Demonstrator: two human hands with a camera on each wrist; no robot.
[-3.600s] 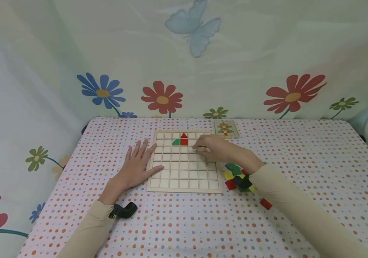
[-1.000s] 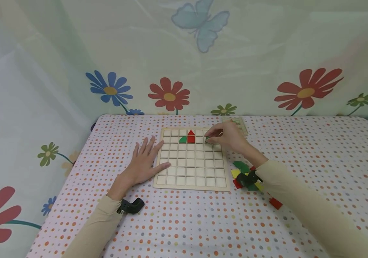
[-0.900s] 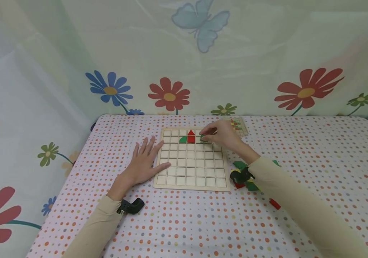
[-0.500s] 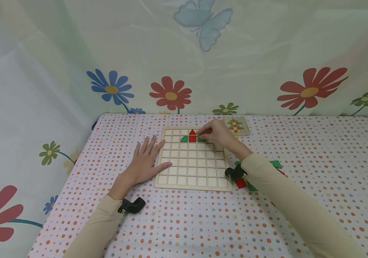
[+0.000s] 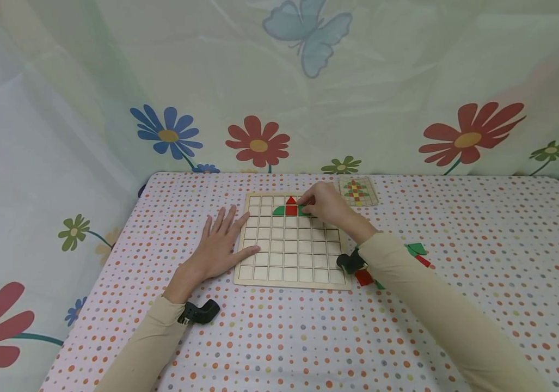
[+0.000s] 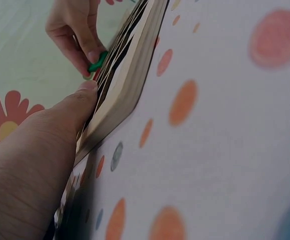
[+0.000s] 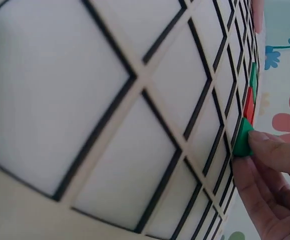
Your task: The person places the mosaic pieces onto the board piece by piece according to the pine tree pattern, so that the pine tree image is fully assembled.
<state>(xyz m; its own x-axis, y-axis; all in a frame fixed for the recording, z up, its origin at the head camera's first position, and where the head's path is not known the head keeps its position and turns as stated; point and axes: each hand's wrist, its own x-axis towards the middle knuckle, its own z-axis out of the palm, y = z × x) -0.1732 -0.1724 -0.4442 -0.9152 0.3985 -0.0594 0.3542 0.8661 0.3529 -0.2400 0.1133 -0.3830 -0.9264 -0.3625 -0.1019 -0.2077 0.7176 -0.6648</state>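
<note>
A wooden grid board (image 5: 291,280) lies on the dotted tablecloth. My left hand (image 5: 217,245) lies with spread fingers along its left edge, thumb and fingertips on the rim. Near the top of the board my right hand (image 5: 327,203) pinches a green quarter-circle tile (image 7: 243,137) between thumb and fingers. That tile sits at the square just right of a red square tile (image 5: 291,210). Above the red square is a red triangle tile (image 5: 291,200), and to its left a green rounded tile (image 5: 279,210). In the left wrist view the pinched green tile looks tilted over the board.
A small pattern card (image 5: 358,191) showing a coloured tree lies behind the board's right corner. Several loose tiles, such as a red one (image 5: 364,277) and a green one (image 5: 416,249), lie right of the board, partly hidden by the right sleeve (image 5: 406,272).
My right hand has moved left across the board's upper right, bringing the green tile beside the red square. The left hand keeps its place on the board's edge.
</note>
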